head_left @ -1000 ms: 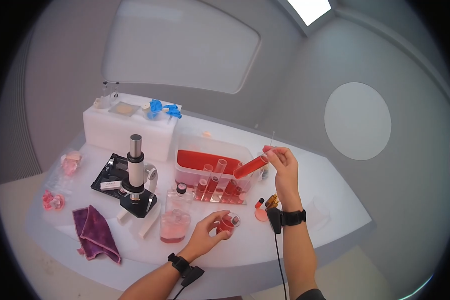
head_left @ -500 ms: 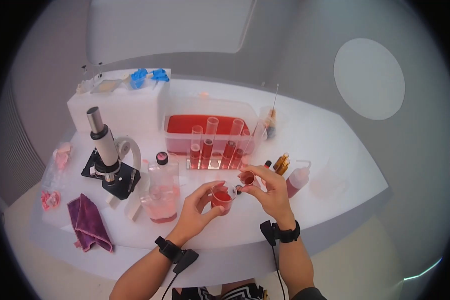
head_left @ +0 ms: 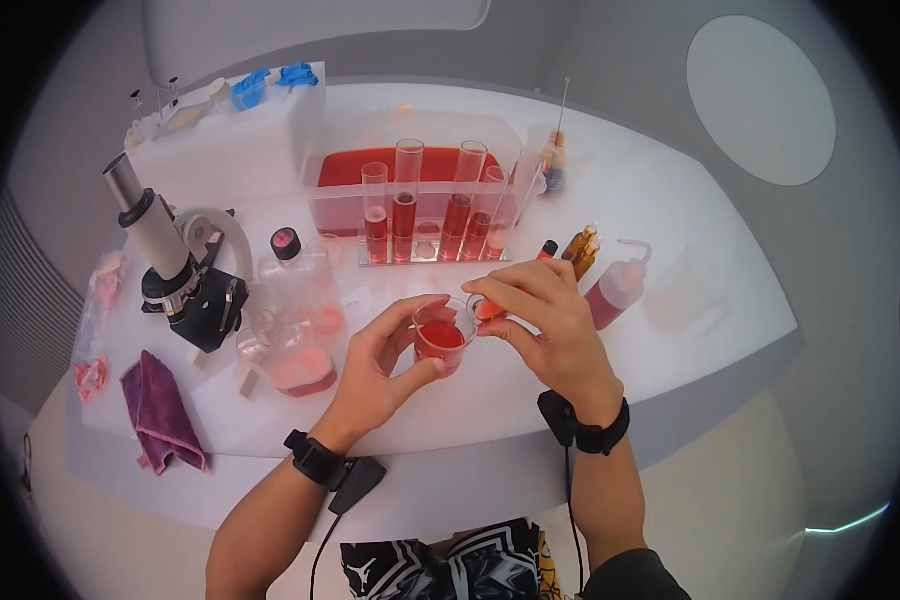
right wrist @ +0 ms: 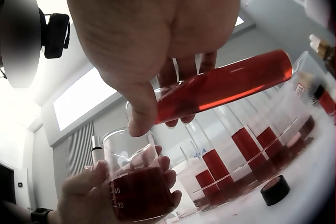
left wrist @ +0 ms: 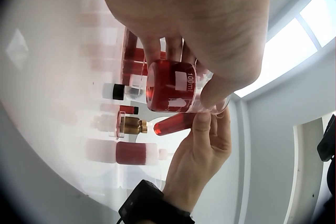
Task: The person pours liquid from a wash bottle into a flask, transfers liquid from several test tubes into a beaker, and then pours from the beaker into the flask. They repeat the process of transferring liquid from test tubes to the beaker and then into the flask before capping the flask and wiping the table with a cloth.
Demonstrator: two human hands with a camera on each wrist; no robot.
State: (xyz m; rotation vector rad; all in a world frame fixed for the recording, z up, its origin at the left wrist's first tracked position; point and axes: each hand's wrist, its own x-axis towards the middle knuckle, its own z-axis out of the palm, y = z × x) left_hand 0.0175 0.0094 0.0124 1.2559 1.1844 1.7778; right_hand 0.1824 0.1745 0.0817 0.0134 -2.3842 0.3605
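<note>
In the head view my left hand (head_left: 385, 362) grips a small glass beaker (head_left: 440, 345) of red liquid by its sides. The beaker's 100ml marking shows in the left wrist view. My right hand (head_left: 560, 335) holds a glass test tube (right wrist: 231, 85) between thumb and fingers. Red liquid fills most of the tube, which is tilted, its mouth end low beside the beaker's rim. Fingers hide part of that mouth. Behind both hands, several test tubes (head_left: 457, 215) with red liquid stand in a clear rack (head_left: 430, 257).
A clear tub (head_left: 335, 212) of red liquid stands behind the rack. At left are a microscope (head_left: 170, 250), a black-capped bottle (head_left: 288, 275) and a purple cloth (head_left: 165, 415). On the right stand brown bottles (head_left: 580, 250) and a squeeze bottle (head_left: 620, 288). A black cap (right wrist: 275, 190) lies near the rack.
My right hand has brought the test tube down and left from beside the rack to the beaker's rim. My left hand has kept its grip on the beaker. The head view has tilted downward.
</note>
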